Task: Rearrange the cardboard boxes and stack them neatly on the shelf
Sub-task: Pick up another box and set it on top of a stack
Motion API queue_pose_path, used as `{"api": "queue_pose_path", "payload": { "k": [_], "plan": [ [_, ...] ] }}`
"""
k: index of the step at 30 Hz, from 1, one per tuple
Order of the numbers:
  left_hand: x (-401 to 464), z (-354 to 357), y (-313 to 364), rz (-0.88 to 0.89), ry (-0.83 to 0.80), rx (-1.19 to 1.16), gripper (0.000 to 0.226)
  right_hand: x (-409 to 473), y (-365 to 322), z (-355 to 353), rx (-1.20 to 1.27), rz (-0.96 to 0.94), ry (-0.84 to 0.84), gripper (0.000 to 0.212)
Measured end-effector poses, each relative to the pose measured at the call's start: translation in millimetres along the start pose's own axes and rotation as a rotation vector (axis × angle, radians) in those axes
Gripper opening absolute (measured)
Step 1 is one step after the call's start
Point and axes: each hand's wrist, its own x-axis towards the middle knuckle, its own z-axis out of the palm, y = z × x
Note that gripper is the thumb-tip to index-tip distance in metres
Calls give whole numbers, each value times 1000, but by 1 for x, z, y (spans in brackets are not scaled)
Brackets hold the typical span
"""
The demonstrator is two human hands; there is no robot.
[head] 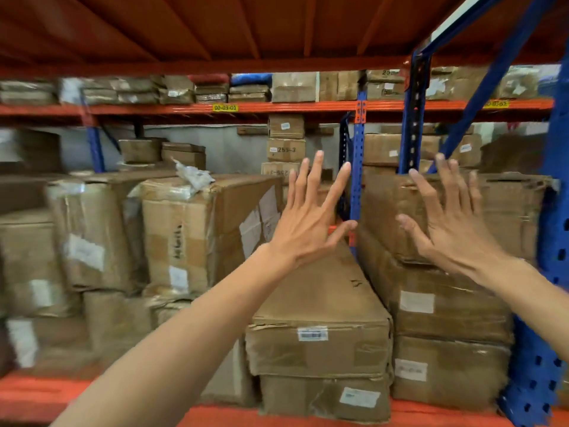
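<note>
Blurred shelf (277,416) boxes (320,306); left hand (308,223), right hand (452,226) splayed, grip empty.

Cardboard boxes (320,343) on orange shelf (37,392)

Boxes fill the shelf (215,416): a long box (320,306) lies on another (326,399) in the middle, a three-high stack (446,303) just right of it, a tilted box (197,229) to its left. Behind — past an upright (357,167) — more boxes (one pile (285,147) stands centre) sit on a farther rack.
</note>
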Motion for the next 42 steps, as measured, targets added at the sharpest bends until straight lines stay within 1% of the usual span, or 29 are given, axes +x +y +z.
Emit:
{"api": "queue_pose_path", "payload": {
  "k": [4,6,7,9,12,14,16,18,19,22,26,28,31,33,35,36,37,39,40,41,42],
  "plan": [
    [-40,-48,-62,-68,174,136,86,46,-90,14,214,-10,-41,77],
    [-61,-71,-97,-142,216,163,90,68,-135,21,279,-92,-74,76],
    [-73,-81,-114,-187,213,153,93,77,-157,24,298,-136,-95,76],
    [-99,-96,-147,-284,148,88,102,96,-198,29,351,-196,-137,76],
    [-140,-103,-182,-433,-50,-75,120,123,-249,33,452,-264,-216,77],
    [-163,-99,-196,-532,-165,-184,134,136,-273,36,474,-326,-284,79],
    [-177,-93,-202,-603,-227,-256,144,144,-287,41,447,-389,-373,79],
    [-182,-86,-205,-616,-238,-291,147,148,-292,47,360,-428,-421,75],
    [-182,-84,-205,-602,-233,-315,147,148,-290,48,316,-432,-412,72],
    [-177,-82,-210,-498,-221,-402,143,142,-282,48,260,-427,-342,65],
    [-164,-81,-207,-358,-232,-486,136,124,-259,38,229,-383,-290,66],
    [-153,-79,-199,-285,-249,-479,132,114,-244,27,168,-337,-275,71],
    [-128,-77,-185,-140,-304,-385,126,103,-223,11,64,-272,-278,86],
    [-110,-76,-176,-28,-343,-294,126,99,-211,4,44,-223,-318,99],
    [-99,-72,-165,58,-332,-254,131,93,-200,2,83,-142,-403,112],
    [-98,-68,-161,61,-290,-254,135,88,-194,2,124,-89,-443,119],
    [-100,-65,-157,29,-225,-244,139,82,-188,3,172,-29,-476,124],
    [-109,-56,-155,-131,-85,-200,144,64,-176,4,277,117,-518,132],
    [-115,-51,-156,-231,-46,-208,146,52,-170,4,323,189,-538,134],
    [-120,-46,-158,-322,-42,-263,147,40,-166,5,354,245,-557,135],
    [-122,-41,-158,-395,-66,-367,150,28,-163,5,373,279,-571,136]
  ]
}}
